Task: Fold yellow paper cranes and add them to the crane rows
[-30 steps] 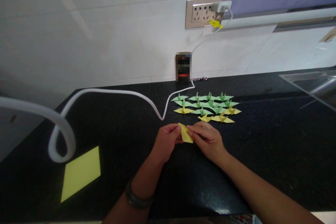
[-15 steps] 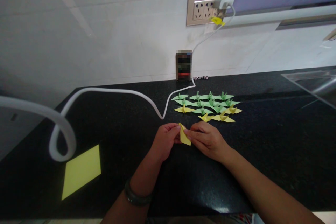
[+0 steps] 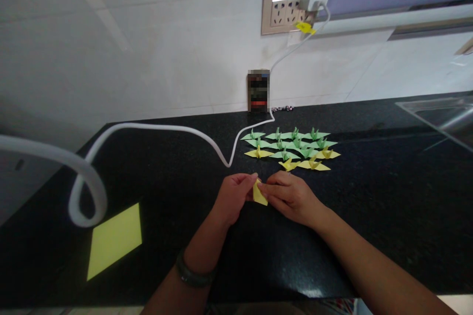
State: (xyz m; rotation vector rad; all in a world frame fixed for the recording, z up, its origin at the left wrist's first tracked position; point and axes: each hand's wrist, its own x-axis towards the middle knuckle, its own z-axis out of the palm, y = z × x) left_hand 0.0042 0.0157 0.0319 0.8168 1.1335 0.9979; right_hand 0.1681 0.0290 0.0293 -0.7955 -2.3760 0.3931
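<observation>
A small piece of folded yellow paper is pinched between my two hands above the black counter. My left hand grips its upper left side, the thumb lying over the top tip. From the other side, the thumb and fingers of my right hand press on the right edge. Part of the paper is hidden under the fingers. Just beyond my hands, folded green paper cranes and several yellow paper cranes stand in rows. A flat yellow paper sheet lies at the left.
A white cable loops over the counter from the left to a phone-like device leaning on the wall. A wall socket holds a white plug. At the right is a metal sink edge.
My left thumb has slid up over the top tip of the folded paper, covering more of it. Both hands otherwise stay in place; the view shifts very slightly.
</observation>
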